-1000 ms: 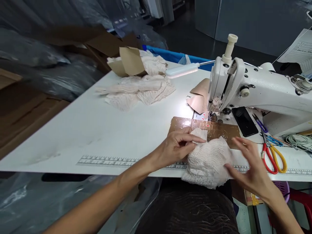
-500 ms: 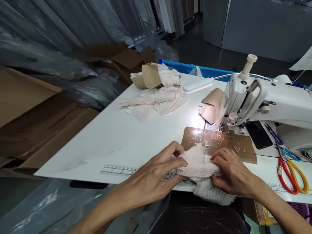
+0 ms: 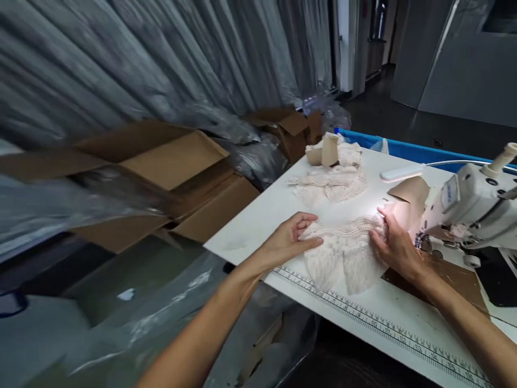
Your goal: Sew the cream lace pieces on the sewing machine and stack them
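Observation:
A piece of off-white lace fabric (image 3: 349, 250) is spread over the white tabletop, its gathered lower part fanning toward the printed ruler. My left hand (image 3: 293, 237) grips its left end between thumb and fingers. The upper right corner is in my right hand (image 3: 398, 242), close beside the sewing machine (image 3: 464, 210). Farther back on the table lies a pile of similar lace pieces (image 3: 331, 183), apart from both hands. Brown paper (image 3: 412, 194) stands curled behind my right hand.
A white lamp (image 3: 402, 172) sits on the table (image 3: 250, 231) near the back. Brown tape-covered board (image 3: 456, 280) lies under my right forearm, with a black phone (image 3: 501, 277) beyond. Open cardboard boxes (image 3: 177, 161) and plastic sheeting fill the left side.
My view has swung left. Both hands have carried the lace away from the table's front edge and farther onto the tabletop; the bunched fabric is now spread out.

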### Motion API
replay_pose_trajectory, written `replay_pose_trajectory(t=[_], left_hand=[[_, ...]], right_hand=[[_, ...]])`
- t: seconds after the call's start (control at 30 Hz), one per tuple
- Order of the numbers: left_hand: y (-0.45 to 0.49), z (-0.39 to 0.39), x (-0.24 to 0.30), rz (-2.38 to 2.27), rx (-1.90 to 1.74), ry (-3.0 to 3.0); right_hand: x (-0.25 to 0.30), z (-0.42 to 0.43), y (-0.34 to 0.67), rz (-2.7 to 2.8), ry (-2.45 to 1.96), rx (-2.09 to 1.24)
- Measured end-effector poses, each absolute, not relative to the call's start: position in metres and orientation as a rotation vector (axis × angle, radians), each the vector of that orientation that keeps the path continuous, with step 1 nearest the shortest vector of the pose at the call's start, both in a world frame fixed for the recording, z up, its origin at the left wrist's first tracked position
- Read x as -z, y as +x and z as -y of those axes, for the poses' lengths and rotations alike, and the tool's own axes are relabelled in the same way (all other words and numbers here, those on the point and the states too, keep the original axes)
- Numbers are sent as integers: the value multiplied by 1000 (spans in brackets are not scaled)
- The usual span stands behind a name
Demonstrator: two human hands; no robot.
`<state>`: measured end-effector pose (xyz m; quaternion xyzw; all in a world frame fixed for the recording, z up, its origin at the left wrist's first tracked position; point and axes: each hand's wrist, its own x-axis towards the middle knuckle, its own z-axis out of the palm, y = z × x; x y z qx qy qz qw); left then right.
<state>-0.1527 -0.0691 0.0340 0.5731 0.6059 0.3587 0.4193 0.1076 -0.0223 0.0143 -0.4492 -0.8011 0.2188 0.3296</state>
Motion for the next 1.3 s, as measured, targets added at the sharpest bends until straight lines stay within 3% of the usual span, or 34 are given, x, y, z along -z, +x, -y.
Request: replay_pose_trajectory(t=[0.3,0.5,0.9,1.2,1.3], left_hand=[[-169,77,-34,-1379,-884,1420],[-164,74,-34,-1347,-984,1204],[-147,73,-38,-1296,-1116,1053],[-132,74,-40,-1317,-1092,1169],[-128,72,-38,-1317,-1150,1130]], right_hand=[[-9,26,84,2029,-993,-220],[-21,44,39,2065,-731,-670],[-11,44,26,1827,-866,-1128],[-13,38,37,2158,-946,-709],[-9,38,37,2067,-928,-723]])
